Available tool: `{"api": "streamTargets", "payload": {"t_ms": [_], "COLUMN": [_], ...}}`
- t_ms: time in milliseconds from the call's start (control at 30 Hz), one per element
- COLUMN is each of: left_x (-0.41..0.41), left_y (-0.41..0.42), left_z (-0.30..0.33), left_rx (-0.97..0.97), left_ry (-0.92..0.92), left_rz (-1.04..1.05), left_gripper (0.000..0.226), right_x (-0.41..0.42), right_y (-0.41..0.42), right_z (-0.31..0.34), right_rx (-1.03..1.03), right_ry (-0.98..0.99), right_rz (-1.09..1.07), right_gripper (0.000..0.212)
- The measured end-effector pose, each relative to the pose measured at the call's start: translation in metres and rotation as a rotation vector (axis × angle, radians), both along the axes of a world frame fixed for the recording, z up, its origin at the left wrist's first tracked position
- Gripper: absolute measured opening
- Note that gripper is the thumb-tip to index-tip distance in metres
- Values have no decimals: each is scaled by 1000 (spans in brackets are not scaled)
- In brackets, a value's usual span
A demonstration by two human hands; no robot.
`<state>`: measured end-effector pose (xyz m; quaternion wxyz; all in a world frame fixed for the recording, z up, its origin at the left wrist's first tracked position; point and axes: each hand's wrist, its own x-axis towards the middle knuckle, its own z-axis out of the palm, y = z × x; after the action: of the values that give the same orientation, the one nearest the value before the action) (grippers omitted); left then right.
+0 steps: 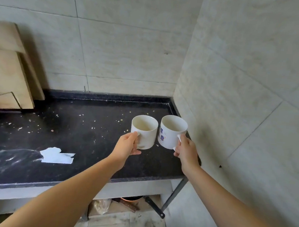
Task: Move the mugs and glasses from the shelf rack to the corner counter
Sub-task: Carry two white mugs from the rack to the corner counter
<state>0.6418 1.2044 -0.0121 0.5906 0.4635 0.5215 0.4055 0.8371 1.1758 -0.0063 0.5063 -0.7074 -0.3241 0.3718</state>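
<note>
Two white mugs are held side by side above the black corner counter (pixel 83 131), near its right end by the wall. My left hand (pixel 127 145) grips the handle of the plain white mug (pixel 146 131). My right hand (pixel 187 151) grips the handle of the white mug with blue lettering (pixel 170 133). Both mugs are upright, look empty and almost touch each other. I cannot tell whether their bases touch the counter. The shelf rack is out of view.
Crumbs and a torn white paper scrap (pixel 56 156) lie on the counter. Wooden boards (pixel 9 70) lean against the back wall at the left. Tiled walls (pixel 237 84) close the corner at back and right. Below the counter are a metal brace (pixel 174 192) and clutter.
</note>
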Motion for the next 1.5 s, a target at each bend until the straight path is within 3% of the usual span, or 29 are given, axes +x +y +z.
{"api": "streamTargets", "payload": {"t_ms": [333,667,733,1033,1500], "left_x": [21,63,74,110,119], "left_y": [180,332,354,408,429], "left_z": [-35,-81,-95,-146,-178], "left_rx": [-133,-238,-237,-171,-126], "left_ry": [-1,3,18,47,72], "left_rz": [-7,-26,-5,61,79], "left_gripper": [32,21,30,31,43], "right_x": [19,41,47,57,58], "right_y": [171,326,351,409,434], "right_z": [-45,-89,-101,-150,-183], "right_rx": [-74,-132,-130,-95,-26], "right_ry": [91,38,25,-50,-69], "right_rz": [-61,-107,-110,-138,-218], "right_gripper": [32,27,26,33,38]}}
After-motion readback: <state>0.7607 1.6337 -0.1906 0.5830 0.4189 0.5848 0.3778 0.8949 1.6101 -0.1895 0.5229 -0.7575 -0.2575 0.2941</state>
